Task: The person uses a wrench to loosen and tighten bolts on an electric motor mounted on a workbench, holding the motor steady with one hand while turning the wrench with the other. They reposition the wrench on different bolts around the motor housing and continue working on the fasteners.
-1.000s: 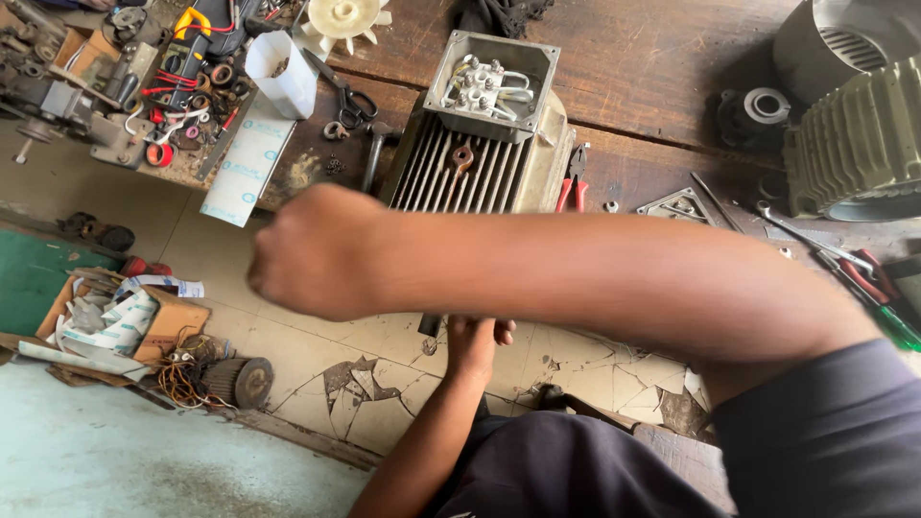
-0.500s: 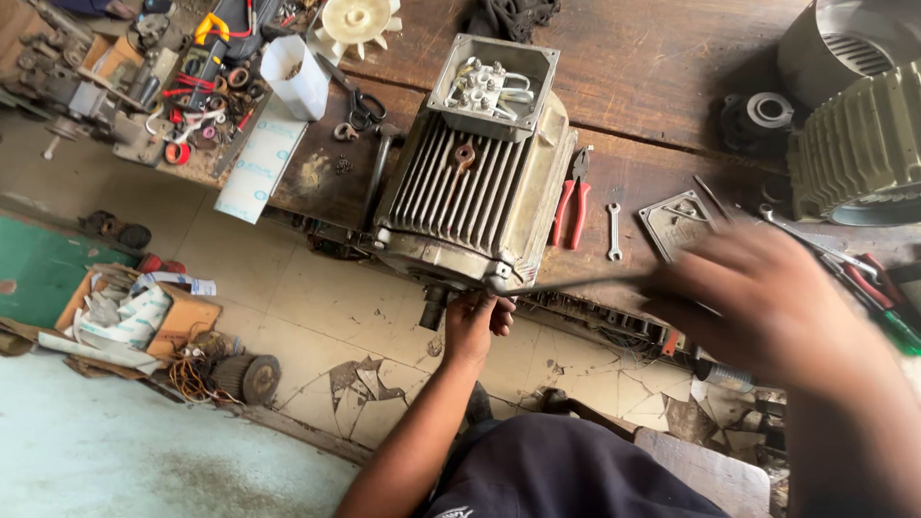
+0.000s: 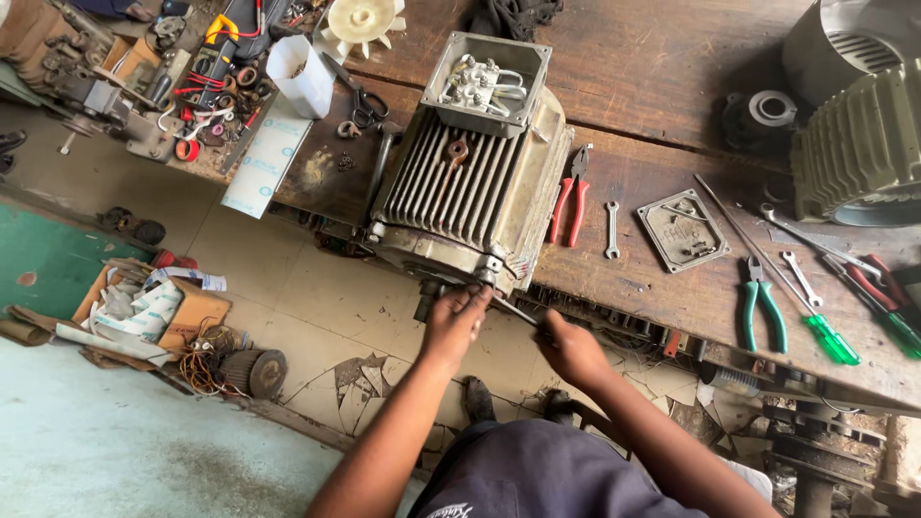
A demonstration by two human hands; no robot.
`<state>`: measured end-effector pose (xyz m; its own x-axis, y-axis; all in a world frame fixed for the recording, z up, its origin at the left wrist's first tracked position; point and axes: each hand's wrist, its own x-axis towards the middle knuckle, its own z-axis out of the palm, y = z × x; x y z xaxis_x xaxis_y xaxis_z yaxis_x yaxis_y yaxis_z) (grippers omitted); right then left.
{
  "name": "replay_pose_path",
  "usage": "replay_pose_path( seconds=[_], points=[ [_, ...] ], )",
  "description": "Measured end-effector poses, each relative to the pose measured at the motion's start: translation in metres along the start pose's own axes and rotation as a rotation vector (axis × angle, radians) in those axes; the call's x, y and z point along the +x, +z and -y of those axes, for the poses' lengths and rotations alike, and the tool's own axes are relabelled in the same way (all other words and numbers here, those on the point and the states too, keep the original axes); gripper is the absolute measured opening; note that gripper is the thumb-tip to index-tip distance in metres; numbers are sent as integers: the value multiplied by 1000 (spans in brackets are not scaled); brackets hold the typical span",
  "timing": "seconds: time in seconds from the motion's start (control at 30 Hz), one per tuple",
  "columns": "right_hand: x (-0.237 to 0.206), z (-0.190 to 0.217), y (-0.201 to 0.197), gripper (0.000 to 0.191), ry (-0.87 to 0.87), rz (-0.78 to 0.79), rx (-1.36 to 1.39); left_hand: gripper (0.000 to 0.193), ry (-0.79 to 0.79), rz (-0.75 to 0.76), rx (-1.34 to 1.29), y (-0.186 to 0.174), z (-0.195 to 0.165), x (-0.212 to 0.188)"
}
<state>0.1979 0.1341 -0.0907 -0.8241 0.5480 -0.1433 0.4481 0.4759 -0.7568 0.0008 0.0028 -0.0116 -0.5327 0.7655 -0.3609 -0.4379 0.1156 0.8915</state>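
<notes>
Two hands work at the motor's (image 3: 470,192) near end, which overhangs the workbench (image 3: 672,58) edge. Left hand (image 3: 456,324) pinches the end fitting; right hand (image 3: 568,347) grips a thin metal rod (image 3: 513,309) angled toward it.

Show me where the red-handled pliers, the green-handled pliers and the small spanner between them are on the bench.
red-handled pliers (image 3: 566,206): head view, on the left red handle.
green-handled pliers (image 3: 765,312): head view, on a green handle.
small spanner (image 3: 611,230): head view, mid-shaft, just right of the red pliers.
</notes>
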Motion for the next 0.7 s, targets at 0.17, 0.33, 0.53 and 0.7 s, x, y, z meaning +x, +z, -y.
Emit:
replay_pose_path(
  seconds=[0.17, 0.33, 0.53, 0.7],
  points=[
    [-88, -6, -58, 29, -66, -217, -117, 20, 35, 166, -126, 2, 10, -19],
    [-119, 61, -160, 14, 95, -255, -244, 26, -99, 288, -435, -2, 25, -31],
    [-46, 225, -251, 23, -720, -156, -658, 36, 37, 363, -386, 4, 27, -7],
    [28, 338, -239, 17, -1063, 9, -857, 38, 73, 263, -371, 15, 26, 9]
  ],
)
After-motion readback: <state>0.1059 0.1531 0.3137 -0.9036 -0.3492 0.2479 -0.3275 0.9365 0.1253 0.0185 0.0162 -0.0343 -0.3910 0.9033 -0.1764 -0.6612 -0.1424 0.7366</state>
